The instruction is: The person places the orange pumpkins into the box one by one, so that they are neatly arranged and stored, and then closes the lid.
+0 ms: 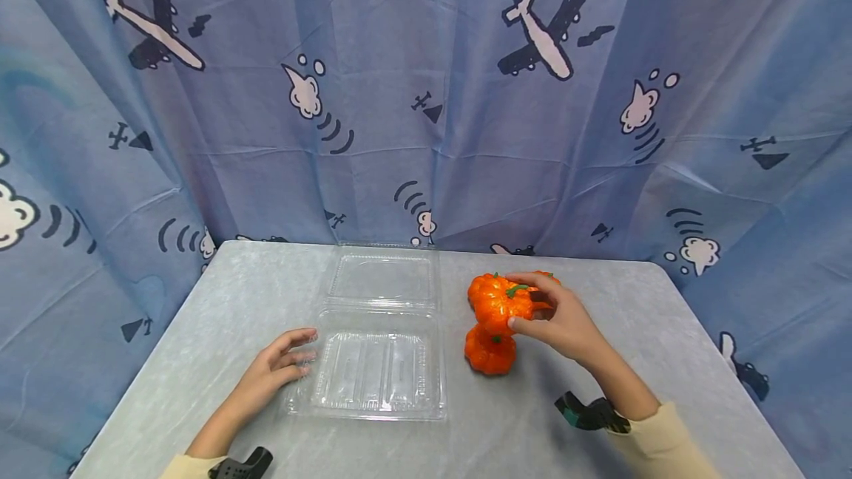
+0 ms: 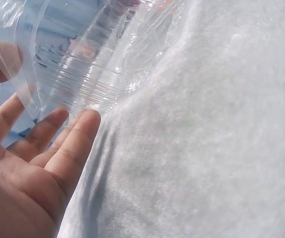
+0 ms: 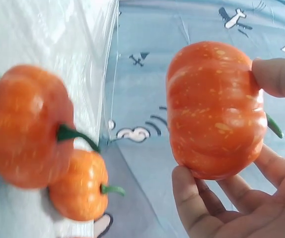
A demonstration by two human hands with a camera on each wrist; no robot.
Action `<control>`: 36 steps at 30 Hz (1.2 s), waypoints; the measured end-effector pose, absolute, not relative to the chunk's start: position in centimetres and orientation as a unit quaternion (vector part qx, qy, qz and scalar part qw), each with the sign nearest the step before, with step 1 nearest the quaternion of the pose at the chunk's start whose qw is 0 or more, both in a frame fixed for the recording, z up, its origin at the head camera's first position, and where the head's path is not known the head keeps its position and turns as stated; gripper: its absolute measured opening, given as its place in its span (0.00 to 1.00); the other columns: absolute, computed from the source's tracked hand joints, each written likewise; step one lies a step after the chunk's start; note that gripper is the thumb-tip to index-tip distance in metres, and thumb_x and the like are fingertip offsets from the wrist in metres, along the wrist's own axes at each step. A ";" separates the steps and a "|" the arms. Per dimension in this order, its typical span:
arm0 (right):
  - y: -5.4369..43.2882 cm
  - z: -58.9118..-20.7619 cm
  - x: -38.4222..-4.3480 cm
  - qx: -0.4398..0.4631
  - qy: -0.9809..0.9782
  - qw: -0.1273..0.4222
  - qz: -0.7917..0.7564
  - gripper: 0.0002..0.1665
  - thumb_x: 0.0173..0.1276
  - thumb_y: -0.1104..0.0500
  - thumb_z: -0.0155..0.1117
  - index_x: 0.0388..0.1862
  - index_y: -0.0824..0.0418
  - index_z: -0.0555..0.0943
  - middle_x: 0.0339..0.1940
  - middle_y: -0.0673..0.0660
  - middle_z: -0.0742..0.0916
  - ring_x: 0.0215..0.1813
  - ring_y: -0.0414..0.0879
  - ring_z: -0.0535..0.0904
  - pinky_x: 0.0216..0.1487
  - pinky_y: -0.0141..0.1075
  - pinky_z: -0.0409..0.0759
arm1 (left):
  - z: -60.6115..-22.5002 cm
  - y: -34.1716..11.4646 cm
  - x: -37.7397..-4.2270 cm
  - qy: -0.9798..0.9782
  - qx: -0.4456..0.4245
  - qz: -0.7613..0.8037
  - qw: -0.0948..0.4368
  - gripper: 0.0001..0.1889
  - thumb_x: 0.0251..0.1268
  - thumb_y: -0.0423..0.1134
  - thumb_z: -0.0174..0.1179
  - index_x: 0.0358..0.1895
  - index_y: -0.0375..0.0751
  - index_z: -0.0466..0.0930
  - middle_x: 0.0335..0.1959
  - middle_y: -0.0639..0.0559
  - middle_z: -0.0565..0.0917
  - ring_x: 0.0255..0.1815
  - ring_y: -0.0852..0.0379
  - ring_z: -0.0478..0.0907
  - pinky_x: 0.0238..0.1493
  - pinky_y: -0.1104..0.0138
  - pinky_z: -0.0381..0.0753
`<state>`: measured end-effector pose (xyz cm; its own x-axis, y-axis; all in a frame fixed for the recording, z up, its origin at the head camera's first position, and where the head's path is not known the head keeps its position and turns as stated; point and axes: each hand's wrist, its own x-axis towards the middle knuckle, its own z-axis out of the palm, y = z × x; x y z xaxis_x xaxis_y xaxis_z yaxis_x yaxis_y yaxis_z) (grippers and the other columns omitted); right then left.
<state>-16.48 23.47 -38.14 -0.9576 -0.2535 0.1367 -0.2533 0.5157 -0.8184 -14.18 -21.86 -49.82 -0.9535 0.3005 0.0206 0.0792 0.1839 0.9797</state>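
Note:
My right hand (image 1: pixel 562 320) grips a small orange pumpkin (image 1: pixel 501 307) with a green stem. In the right wrist view this pumpkin (image 3: pixel 214 109) is raised, thumb on one side and fingers on the other. Another pumpkin (image 1: pixel 489 352) stands on the table just in front of it; more orange shows behind, partly hidden by the held one and the hand. Beside the left edge of a clear plastic clamshell box (image 1: pixel 435 383) is my left hand (image 1: pixel 269 368), its fingers relaxed. The left wrist view has its fingertips (image 2: pixel 89 119) at the box's ribbed side, contact unclear.
The box's lid (image 1: pixel 382 279) lies folded back towards the far table edge. A pale cloth covers the table (image 1: pixel 566 435). Behind the table hangs a blue curtain (image 1: pixel 373 124) printed with planes. Two pumpkins, one larger (image 3: pixel 23 129), appear left in the right wrist view.

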 end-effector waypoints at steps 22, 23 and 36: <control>15.4 -38.7 -16.7 -0.182 0.835 0.054 -0.516 0.34 0.52 0.58 0.75 0.60 0.52 0.77 0.55 0.57 0.80 0.48 0.53 0.76 0.48 0.38 0.82 | -50.0 -21.8 -14.3 0.770 0.113 0.622 0.088 0.28 0.63 0.27 0.55 0.67 0.29 0.62 0.68 0.30 0.65 0.60 0.40 0.76 0.51 0.72 0.80; 15.0 -38.8 -16.7 -0.186 0.833 0.054 -0.518 0.34 0.52 0.59 0.75 0.60 0.52 0.77 0.55 0.57 0.81 0.48 0.53 0.76 0.48 0.38 0.82 | -50.0 -21.8 -14.3 0.769 0.113 0.623 0.089 0.28 0.63 0.27 0.55 0.67 0.29 0.62 0.68 0.30 0.65 0.60 0.40 0.76 0.51 0.71 0.81; 9.8 -39.9 -16.0 -0.206 0.812 0.076 -0.541 0.34 0.50 0.60 0.75 0.58 0.52 0.78 0.55 0.56 0.81 0.49 0.51 0.76 0.45 0.32 0.82 | -50.0 -21.7 -14.3 0.764 0.123 0.628 0.084 0.28 0.63 0.25 0.53 0.67 0.27 0.61 0.68 0.29 0.64 0.59 0.41 0.76 0.51 0.68 0.82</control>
